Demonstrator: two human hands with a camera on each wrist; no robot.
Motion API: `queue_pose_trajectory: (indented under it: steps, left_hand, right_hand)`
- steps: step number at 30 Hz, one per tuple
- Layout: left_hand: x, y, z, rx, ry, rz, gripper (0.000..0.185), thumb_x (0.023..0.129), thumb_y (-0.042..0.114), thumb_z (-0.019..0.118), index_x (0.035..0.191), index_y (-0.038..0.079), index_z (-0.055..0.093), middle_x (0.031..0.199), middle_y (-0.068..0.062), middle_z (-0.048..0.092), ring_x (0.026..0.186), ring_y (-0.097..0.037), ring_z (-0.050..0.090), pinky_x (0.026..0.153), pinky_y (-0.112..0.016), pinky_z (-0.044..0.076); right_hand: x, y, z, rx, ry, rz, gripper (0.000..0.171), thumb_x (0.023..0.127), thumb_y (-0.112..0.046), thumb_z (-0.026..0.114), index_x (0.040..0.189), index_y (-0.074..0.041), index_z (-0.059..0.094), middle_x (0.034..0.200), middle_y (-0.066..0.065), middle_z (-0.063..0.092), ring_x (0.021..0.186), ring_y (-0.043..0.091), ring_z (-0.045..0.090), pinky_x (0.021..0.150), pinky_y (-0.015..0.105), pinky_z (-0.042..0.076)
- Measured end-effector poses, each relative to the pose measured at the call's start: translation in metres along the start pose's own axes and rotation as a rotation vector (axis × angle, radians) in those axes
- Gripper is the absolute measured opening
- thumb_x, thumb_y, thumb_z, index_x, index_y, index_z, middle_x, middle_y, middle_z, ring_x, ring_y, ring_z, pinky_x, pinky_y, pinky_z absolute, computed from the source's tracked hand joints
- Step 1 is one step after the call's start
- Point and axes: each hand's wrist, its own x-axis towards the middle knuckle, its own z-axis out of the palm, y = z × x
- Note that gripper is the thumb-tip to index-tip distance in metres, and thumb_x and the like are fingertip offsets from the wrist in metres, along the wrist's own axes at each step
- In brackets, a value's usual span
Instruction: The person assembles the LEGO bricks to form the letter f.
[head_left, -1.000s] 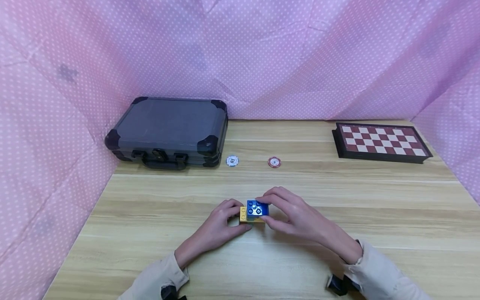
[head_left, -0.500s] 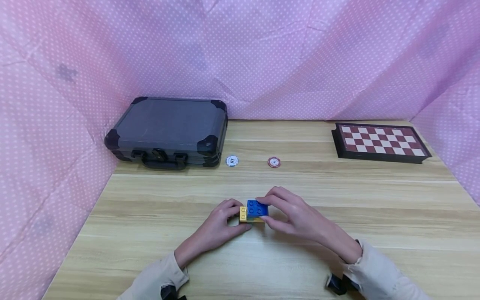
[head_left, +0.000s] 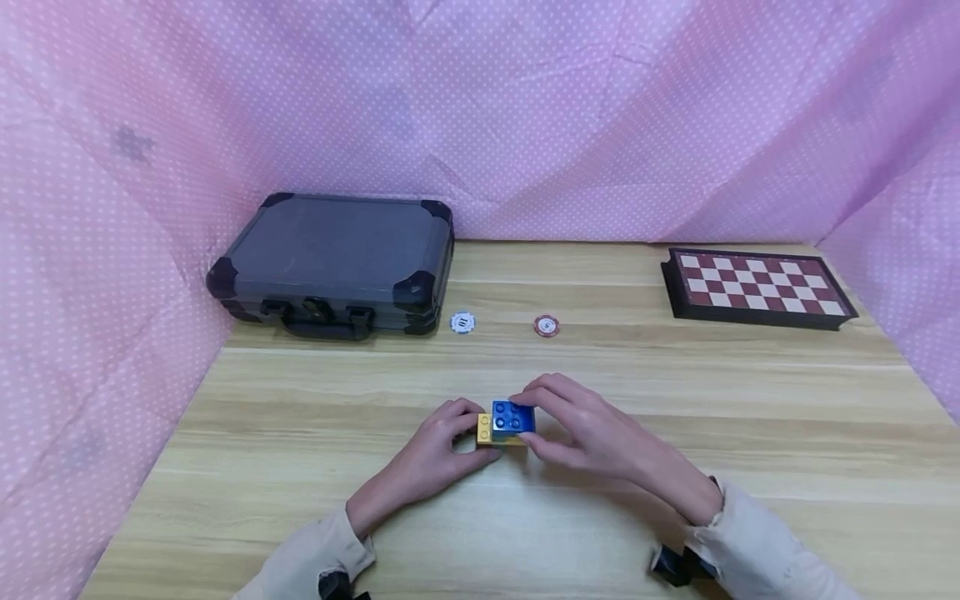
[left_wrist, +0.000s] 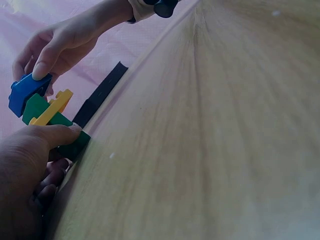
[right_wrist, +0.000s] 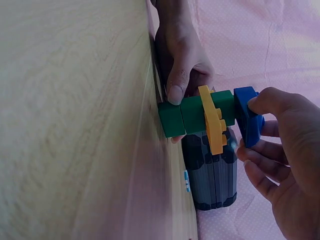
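Observation:
A small tower of toy building bricks stands on the wooden table between the hands. Green bricks (right_wrist: 171,120) form its base, a yellow brick (right_wrist: 214,129) juts out above them, and another green brick (right_wrist: 226,106) sits over the yellow one. On top is a blue brick (head_left: 504,419) with a sloped side, slightly tilted in the right wrist view; whether it is fully seated cannot be told. My left hand (head_left: 429,452) grips the green base between thumb and fingers. From the right, my right hand (head_left: 592,429) pinches the blue brick between thumb and fingers.
A grey case (head_left: 337,250) with black corners lies at the back left. Beside it are a white poker chip (head_left: 462,322) and a red poker chip (head_left: 547,326). A checkered board box (head_left: 757,287) lies at the back right. Pink dotted cloth (head_left: 525,125) hangs behind the table.

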Motion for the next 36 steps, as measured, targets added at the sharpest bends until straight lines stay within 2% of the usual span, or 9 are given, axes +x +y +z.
queue_pose_trajectory:
  steps: [5,12,18,26,36]
  left_hand:
    - [0.0,0.0,-0.002,0.001,-0.004,-0.002,0.036,0.09,0.023,0.084,0.122,0.009,0.075,0.12,0.004,0.063,0.112,-0.014,0.056,0.096,-0.041,0.051]
    - [0.003,0.0,-0.004,-0.001,-0.012,-0.009,0.036,0.09,0.023,0.083,0.122,0.009,0.074,0.12,0.004,0.063,0.112,-0.014,0.056,0.097,-0.042,0.051]
    - [0.003,0.001,-0.005,0.001,-0.02,-0.013,0.036,0.09,0.024,0.083,0.123,0.01,0.074,0.12,0.004,0.062,0.113,-0.014,0.055,0.097,-0.043,0.051]
    - [0.005,-0.001,-0.007,0.006,-0.026,-0.013,0.037,0.091,0.025,0.082,0.124,0.01,0.074,0.121,0.005,0.062,0.112,-0.013,0.055,0.097,-0.043,0.051]
    - [0.006,-0.001,-0.011,-0.002,-0.031,-0.023,0.037,0.091,0.024,0.083,0.124,0.01,0.074,0.121,0.005,0.062,0.113,-0.013,0.055,0.097,-0.043,0.051]
  right_hand:
    - [0.003,-0.003,-0.002,-0.011,-0.018,0.009,0.034,0.096,-0.018,0.075,0.126,-0.005,0.065,0.119,0.006,0.067,0.102,0.016,0.064,0.085,0.032,0.058]
    - [0.004,-0.002,-0.003,-0.004,-0.024,0.009,0.03,0.098,-0.018,0.073,0.124,-0.006,0.066,0.115,0.006,0.066,0.097,0.013,0.063,0.081,0.028,0.058]
    - [0.006,0.0,-0.004,-0.01,-0.02,-0.012,0.03,0.098,-0.02,0.072,0.124,-0.005,0.068,0.111,0.006,0.065,0.092,0.016,0.064,0.077,0.026,0.058]
    - [0.012,-0.002,-0.007,-0.026,-0.057,-0.015,0.033,0.093,-0.016,0.077,0.123,-0.004,0.069,0.108,0.006,0.066,0.089,0.017,0.064,0.076,0.024,0.057]
    - [0.02,-0.004,-0.011,-0.059,-0.088,0.004,0.037,0.087,-0.014,0.081,0.121,-0.004,0.072,0.103,0.004,0.067,0.084,0.01,0.059,0.07,0.019,0.053]
